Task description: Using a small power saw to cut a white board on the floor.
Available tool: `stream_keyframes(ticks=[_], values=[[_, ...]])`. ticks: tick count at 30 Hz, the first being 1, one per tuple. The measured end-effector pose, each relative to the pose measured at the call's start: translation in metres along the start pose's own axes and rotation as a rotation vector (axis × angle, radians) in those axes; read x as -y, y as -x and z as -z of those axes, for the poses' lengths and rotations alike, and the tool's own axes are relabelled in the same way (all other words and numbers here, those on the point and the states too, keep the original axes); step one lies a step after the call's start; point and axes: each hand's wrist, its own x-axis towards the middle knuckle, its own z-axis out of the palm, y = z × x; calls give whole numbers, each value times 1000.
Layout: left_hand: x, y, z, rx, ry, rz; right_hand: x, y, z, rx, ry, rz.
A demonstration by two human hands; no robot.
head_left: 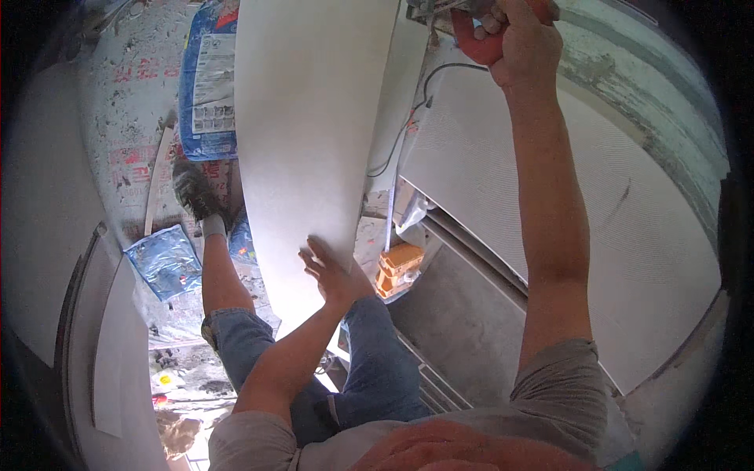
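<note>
My left hand (pixel 326 275) rests on the near part of a long, smooth, pale panel (pixel 310 149), its fingers spread. That panel stretches away from my legs to the far edge of the view. At the top right, my outstretched right hand (pixel 530 43) is closed round the red looped handle (pixel 476 45) of a tool. The tool's grey metal front (pixel 440 12) is cut off by the view's edge, so its exact kind cannot be made out. It is over or beside the panel's far right side; whether it touches the panel is unclear.
Right of the panel lie a large finely ribbed sheet (pixel 597 228), a dark cable (pixel 430 78) and an orange box (pixel 400 263). A blue-and-white bag (pixel 210 94) and a blue plastic packet (pixel 165 261) lie left. Pale boards (pixel 118 345) stand at the left rim.
</note>
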Motion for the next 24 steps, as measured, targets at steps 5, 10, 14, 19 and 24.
stream_keyframes(ticks=[5, 10, 14, 19, 24], values=[[8, -2, -7, -3, 55, 78, 4, 4, -10, 24, -46, 32], [1, -1, -2, -11, 56, 43, 0, 7, -2, -13, -48, -23], [2, -1, 2, 67, -68, -14, -5, 9, 4, -5, -10, 19], [-5, 0, -3, -41, 62, 31, -2, 12, 2, -26, -24, -2], [11, -2, -17, -109, -194, -73, 5, 21, -7, -53, -45, -50]])
